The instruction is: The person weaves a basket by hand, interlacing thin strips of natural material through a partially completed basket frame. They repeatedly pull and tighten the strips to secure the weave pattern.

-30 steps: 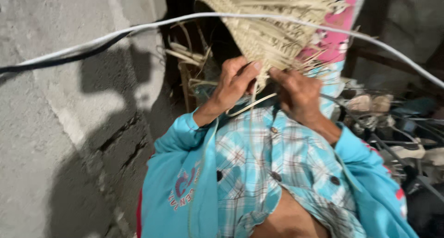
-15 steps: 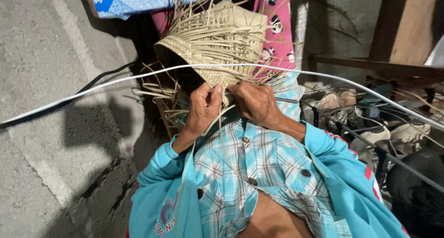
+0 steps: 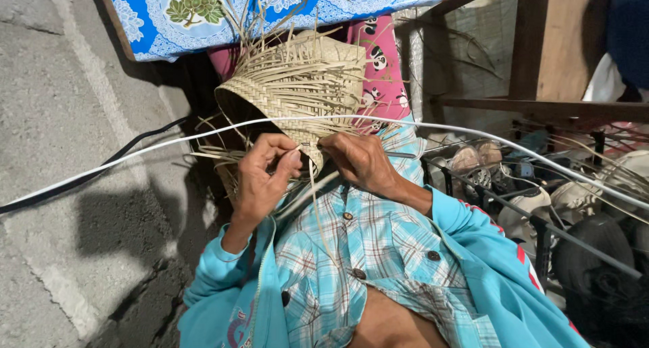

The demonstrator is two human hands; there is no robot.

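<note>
A white cable (image 3: 419, 125) crossed the whole working area just above both hands, barring any straight lift toward the woven basket (image 3: 297, 84). Loose straw ends (image 3: 223, 155) bristled around the left hand (image 3: 263, 179), and a rack of shoes (image 3: 541, 199) crowded the right side. Bare concrete floor (image 3: 74, 118) lay open to the left.
</note>
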